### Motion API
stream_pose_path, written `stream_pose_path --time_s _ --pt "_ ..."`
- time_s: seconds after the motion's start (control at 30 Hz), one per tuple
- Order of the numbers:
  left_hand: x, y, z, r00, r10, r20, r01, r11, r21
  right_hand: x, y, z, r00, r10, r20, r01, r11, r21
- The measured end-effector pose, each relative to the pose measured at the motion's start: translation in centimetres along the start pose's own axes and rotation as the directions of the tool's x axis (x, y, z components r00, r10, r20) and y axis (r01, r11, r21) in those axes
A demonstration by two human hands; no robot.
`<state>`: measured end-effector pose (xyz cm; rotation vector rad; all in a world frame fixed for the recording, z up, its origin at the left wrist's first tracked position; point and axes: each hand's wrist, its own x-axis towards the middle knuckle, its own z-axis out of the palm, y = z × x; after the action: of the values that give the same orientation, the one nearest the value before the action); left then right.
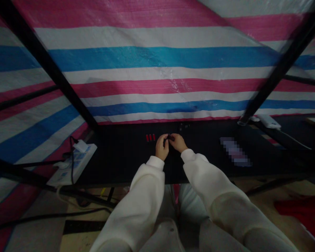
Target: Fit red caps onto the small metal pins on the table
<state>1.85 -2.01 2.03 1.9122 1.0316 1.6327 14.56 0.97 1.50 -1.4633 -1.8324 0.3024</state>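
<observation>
Over the black table, my left hand (162, 147) and my right hand (178, 142) meet with their fingertips closed on one small dark object (169, 137). Its kind cannot be made out, since the fingers cover much of it. Just left of my left hand, three small red cylinders with dark ends (150, 137), like batteries, lie side by side. Beyond my right hand, close to the striped sheet, are several small dark pieces (183, 126), too dim to name.
A white power strip (88, 154) with plugs and cables is at the table's left end. To the right lies a pixelated, phone-shaped object (235, 151). A white adapter (269, 121) with a cable sits farther right. Black frame posts (273, 75) flank a striped sheet (157, 57).
</observation>
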Motion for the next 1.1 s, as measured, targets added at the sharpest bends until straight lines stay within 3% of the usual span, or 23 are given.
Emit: stream_pose_path --time_s 0.13,0.3,0.43,0.67,0.77,1.03,1.1 --pt "0.2 -0.6 -0.6 0.969 -0.077 -0.234 0.088 0.995 0.039 1.6 -1.0 1.3 0.991 0.074 0.108 -0.083 0.994 0.077" --pt "0.6 -1.4 -1.0 0.846 -0.251 -0.470 0.206 0.968 -0.146 2.6 -1.4 3.4 0.987 0.084 0.140 -0.086 0.996 0.008" --pt "0.8 -2.1 -1.0 0.769 -0.363 -0.527 0.253 0.929 -0.271 2.8 -1.6 4.6 0.987 0.076 0.140 -0.073 0.997 -0.032" --pt "1.0 -2.3 -1.1 0.721 -0.446 -0.531 0.276 0.887 -0.370 3.0 -2.2 5.0 0.984 0.029 0.175 -0.017 0.997 -0.073" --pt "1.0 -2.2 -1.1 0.714 -0.452 -0.535 0.279 0.884 -0.375 3.1 -2.4 5.0 0.980 0.034 0.194 -0.015 0.995 -0.102" --pt "0.8 -2.3 -1.1 0.761 -0.407 -0.506 0.293 0.910 -0.292 3.3 -2.5 3.9 0.959 0.064 0.278 -0.008 0.980 -0.200" --pt "0.6 -2.1 -1.0 0.792 -0.392 -0.468 0.296 0.917 -0.268 3.3 -1.8 3.1 0.957 0.051 0.287 -0.004 0.987 -0.162"
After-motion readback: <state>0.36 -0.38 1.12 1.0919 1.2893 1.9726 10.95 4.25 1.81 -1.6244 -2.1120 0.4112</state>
